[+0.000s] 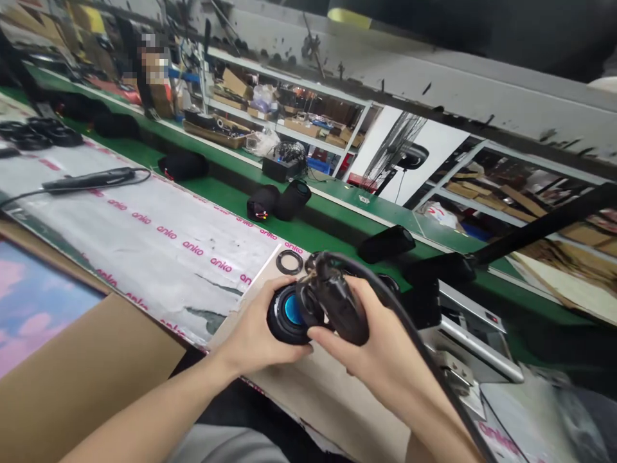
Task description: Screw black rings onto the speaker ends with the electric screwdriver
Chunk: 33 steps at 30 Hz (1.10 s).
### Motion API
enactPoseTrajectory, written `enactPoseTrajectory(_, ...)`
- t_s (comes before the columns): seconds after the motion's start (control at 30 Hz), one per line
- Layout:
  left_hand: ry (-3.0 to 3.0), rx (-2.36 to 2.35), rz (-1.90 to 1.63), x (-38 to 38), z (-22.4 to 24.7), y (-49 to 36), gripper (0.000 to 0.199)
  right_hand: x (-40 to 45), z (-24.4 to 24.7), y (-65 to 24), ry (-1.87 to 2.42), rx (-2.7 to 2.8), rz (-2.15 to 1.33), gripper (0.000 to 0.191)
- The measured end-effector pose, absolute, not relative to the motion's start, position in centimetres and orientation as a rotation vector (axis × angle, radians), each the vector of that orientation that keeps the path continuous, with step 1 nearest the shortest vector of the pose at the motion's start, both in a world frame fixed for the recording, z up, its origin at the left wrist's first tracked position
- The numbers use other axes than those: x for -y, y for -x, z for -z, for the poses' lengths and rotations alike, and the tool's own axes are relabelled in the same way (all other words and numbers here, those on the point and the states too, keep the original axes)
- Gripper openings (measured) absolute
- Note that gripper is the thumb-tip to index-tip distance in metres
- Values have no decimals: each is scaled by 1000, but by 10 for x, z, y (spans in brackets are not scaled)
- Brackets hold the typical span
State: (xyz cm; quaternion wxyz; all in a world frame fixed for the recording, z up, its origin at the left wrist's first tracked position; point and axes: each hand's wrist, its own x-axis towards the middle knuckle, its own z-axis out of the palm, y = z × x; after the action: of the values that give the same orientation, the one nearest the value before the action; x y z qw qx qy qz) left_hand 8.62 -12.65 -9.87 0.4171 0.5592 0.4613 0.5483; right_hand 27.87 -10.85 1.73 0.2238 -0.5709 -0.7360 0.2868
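Speaker [282,315] against left hand [260,341]; tool [335,302] in right hand [357,347]

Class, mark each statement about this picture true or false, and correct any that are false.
1. The left hand grips a round black unit with a blue centre. True.
2. The right hand holds a black corded tool against that unit. True.
3. A black ring lies on the green-topped bench. False: it lies on a pale board just beyond the hands.
4. The sheet beside the hands has blue lettering. False: its "anko" lettering is pink.
5. Black cylinders lie on the green-topped bench. True.
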Motion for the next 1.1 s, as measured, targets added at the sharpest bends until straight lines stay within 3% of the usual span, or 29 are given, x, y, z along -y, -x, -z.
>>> enactPoseTrajectory(0.23, -1489, -987, -1377, 130, 101, -113, 109, 144, -10, -286, 1841, 2078, -592, 56)
enactPoseTrajectory(0.4, -1630, -791, -1299, 122, 98, -99, 84, 139, -16, -323, 1538, 1879, -926, 69)
enactPoseTrajectory(0.6, -1650, -660, -1131, 110, 100, -95, 94, 122, -4, -353, 1103, 1920, -1278, 86)
enactPoseTrajectory(0.7, -1638, -594, -1063, 107, 99, -97, 95, 122, 4, -348, 1030, 1913, -1353, 79)
enactPoseTrajectory(0.87, -1594, -646, -934, 108, 99, -96, 130, 130, 11, -347, 1021, 1837, -1285, 70)
enactPoseTrajectory(1.1, -1571, -685, -866, 113, 100, -95, 110, 155, 17, -343, 1249, 1496, -985, 66)
